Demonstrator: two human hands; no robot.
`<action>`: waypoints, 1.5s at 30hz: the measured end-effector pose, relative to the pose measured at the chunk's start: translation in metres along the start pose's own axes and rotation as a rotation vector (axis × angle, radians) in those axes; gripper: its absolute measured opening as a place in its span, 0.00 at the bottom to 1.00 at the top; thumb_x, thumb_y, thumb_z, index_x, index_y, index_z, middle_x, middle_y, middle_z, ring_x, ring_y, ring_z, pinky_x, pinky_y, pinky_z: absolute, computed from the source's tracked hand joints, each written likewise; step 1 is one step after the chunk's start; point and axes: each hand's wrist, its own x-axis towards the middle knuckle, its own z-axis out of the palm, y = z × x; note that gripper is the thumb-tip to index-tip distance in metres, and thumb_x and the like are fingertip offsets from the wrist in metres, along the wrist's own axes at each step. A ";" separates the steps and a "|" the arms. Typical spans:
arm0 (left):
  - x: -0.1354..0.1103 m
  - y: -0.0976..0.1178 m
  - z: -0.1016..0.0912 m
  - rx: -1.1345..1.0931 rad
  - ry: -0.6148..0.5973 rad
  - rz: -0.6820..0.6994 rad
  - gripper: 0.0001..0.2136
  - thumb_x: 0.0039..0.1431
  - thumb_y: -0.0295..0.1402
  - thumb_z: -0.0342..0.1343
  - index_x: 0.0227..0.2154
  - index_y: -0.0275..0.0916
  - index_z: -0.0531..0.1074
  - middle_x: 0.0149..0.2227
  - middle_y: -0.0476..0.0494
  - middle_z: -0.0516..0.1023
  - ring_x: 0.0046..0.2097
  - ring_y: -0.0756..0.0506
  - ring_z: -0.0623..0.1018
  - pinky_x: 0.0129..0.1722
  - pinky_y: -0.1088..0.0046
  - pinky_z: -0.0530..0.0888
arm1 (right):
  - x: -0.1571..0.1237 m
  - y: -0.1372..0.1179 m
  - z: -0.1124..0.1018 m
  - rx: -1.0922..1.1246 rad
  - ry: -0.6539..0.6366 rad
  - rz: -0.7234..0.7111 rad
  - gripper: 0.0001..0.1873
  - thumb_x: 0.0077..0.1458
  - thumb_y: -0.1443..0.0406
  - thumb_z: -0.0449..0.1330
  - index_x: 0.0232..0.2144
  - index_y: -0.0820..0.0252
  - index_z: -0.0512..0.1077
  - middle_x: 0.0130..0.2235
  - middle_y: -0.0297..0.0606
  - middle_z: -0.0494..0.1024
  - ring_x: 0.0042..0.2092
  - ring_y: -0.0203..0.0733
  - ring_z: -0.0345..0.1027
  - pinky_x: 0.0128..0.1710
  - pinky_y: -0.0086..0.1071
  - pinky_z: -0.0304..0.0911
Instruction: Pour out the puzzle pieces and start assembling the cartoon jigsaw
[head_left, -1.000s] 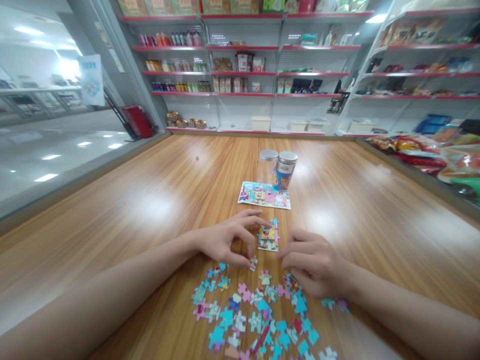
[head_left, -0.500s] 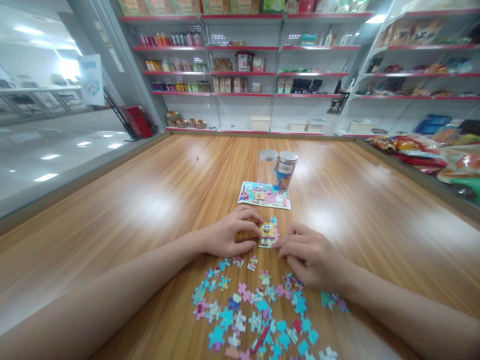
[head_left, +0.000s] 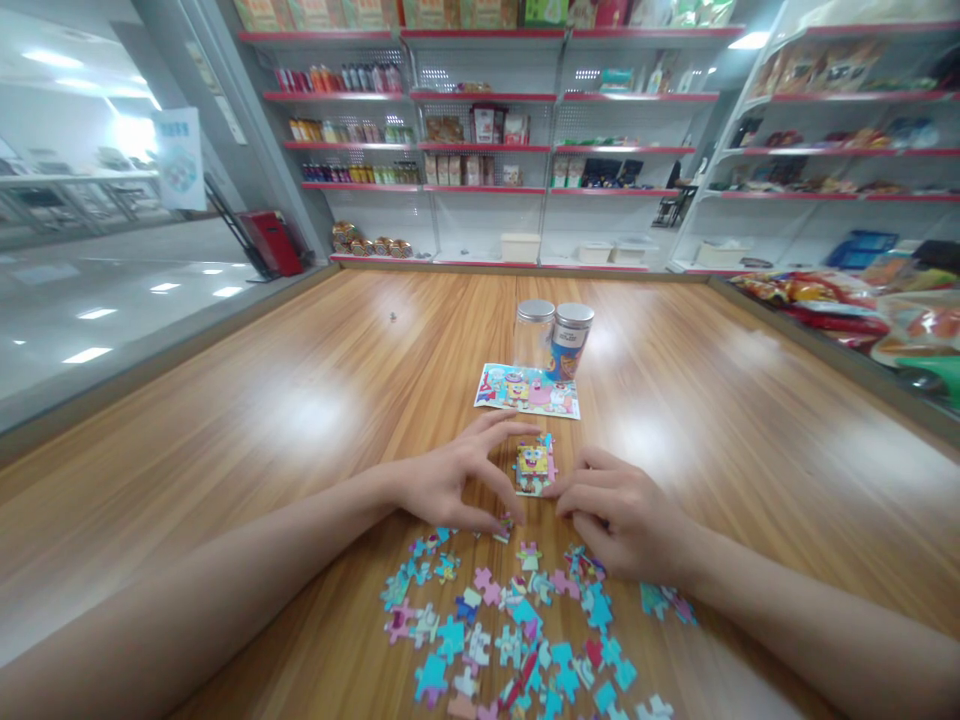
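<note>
A small joined patch of jigsaw pieces (head_left: 533, 463) with a yellow cartoon face lies on the wooden table. My right hand (head_left: 626, 510) is closed, its fingers curled together and the fingertips pressing the patch's lower right edge. To the left, my left hand (head_left: 465, 475) has its fingers spread. Its long fingers reach over the patch's upper side, while thumb and index finger are lowered around a loose jigsaw piece (head_left: 505, 527), partly hidden by them. Many loose jigsaw pieces (head_left: 510, 640) lie scattered nearer to me.
Beyond the patch lies a printed picture sheet (head_left: 529, 392). Behind it stand a clear jar (head_left: 534, 335) and a labelled jar (head_left: 571, 342), both with silver lids. Packaged snacks (head_left: 832, 310) lie past the table's right edge. Stocked shelves (head_left: 487, 145) line the back.
My left hand has left the patch's left edge and opened wider. Its thumb and index finger have come down toward the loose piece below. My right hand stays put.
</note>
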 end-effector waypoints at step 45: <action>0.003 -0.002 0.002 -0.070 -0.048 -0.005 0.08 0.51 0.41 0.70 0.32 0.45 0.82 0.69 0.47 0.58 0.72 0.32 0.48 0.71 0.44 0.45 | 0.000 0.001 0.000 0.010 0.005 -0.008 0.11 0.55 0.78 0.55 0.30 0.60 0.73 0.37 0.39 0.82 0.35 0.42 0.64 0.34 0.36 0.62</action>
